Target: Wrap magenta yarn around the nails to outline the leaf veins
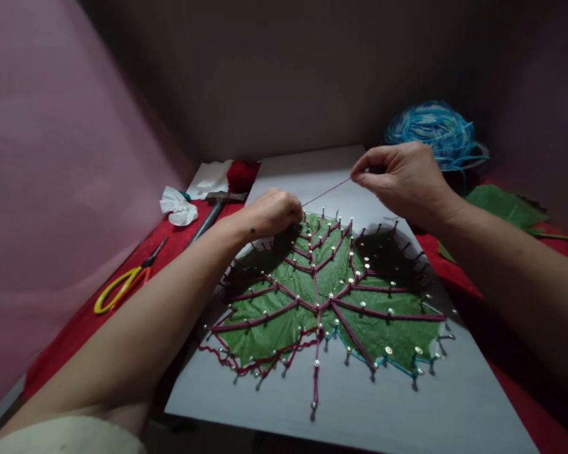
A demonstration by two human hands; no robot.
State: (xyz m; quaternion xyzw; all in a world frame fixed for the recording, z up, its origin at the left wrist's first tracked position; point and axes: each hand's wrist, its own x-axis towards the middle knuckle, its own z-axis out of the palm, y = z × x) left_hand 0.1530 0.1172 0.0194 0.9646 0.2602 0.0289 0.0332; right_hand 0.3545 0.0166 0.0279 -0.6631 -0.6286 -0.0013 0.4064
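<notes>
A green leaf lies on a white board, with nails standing along its veins and edge. Dark red thread runs nail to nail over the veins; red yarn follows the lower left edge and blue yarn the lower right. My left hand is closed at the leaf's top left, pinching a dark red thread. Above the board, at upper right, my right hand pinches the same thread, which is taut between both hands.
Yellow-handled scissors and a hammer lie on the red cloth at left. Behind them are crumpled white tissue and a red yarn ball. A blue yarn ball and another leaf lie at right.
</notes>
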